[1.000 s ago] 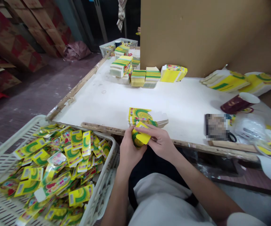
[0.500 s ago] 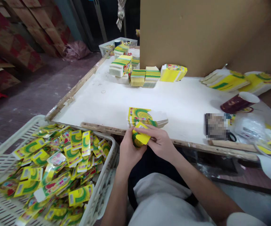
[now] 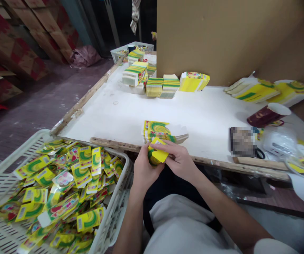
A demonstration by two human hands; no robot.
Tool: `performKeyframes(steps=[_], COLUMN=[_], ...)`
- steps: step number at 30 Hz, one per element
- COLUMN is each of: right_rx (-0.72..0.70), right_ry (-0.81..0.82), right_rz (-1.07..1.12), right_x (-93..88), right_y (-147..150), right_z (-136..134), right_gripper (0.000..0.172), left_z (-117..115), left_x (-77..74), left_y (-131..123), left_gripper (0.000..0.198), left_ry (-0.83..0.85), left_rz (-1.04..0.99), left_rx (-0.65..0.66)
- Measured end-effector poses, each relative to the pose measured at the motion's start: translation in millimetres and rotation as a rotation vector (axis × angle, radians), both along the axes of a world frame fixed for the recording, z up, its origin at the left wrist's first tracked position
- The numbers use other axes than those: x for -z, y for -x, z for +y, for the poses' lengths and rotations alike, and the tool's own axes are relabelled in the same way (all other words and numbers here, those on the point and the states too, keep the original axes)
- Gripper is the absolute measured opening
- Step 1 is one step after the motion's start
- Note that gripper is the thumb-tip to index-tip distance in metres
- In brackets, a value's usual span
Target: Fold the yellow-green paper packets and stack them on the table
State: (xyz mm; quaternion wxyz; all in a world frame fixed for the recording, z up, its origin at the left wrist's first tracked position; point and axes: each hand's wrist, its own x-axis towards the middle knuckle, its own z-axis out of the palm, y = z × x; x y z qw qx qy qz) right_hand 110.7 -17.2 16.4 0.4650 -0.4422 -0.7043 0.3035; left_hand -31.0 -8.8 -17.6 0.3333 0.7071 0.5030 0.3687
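Between my two hands, just over the table's front edge, is a small yellow and green carton (image 3: 160, 155) with a flap raised at its end. My left hand (image 3: 147, 170) wraps round its left side, thumb on top. The fingers of my right hand (image 3: 178, 158) pinch the flap from the right. Right behind the hands, a pile of flat printed cartons (image 3: 156, 129) lies fanned out on the white table (image 3: 109, 116). To my left, a white plastic basket (image 3: 127, 165) holds many small yellow and green cartons (image 3: 81, 173), heaped loosely.
Bundled carton stacks (image 3: 154, 86) stand at the back of the table, against a tall cardboard panel (image 3: 207, 38). More flat cartons (image 3: 257, 90) lean at the back right. A maroon cup (image 3: 268, 114) lies tipped near a plastic-wrapped item (image 3: 280, 143). A wooden strip (image 3: 109, 143) edges the table.
Almost nothing differs. Both hands keep the same grip on the carton, and the view has shifted only very slightly.
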Motion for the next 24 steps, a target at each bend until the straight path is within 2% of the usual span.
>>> performKeyframes(steps=[18, 24], right_rx=[-0.009, 0.009], right_ry=[0.003, -0.009], right_rz=[0.017, -0.07], right_x=[0.4, -1.8], right_y=[0.6, 0.1], right_z=[-0.7, -1.6], right_gripper=[0.056, 0.059], left_z=[0.7, 0.0], left_x=[0.2, 0.6], left_y=[-0.9, -0.2], left_gripper=[0.056, 0.054], left_ry=[0.005, -0.013], left_rz=[-0.018, -0.033], left_rx=[0.005, 0.019])
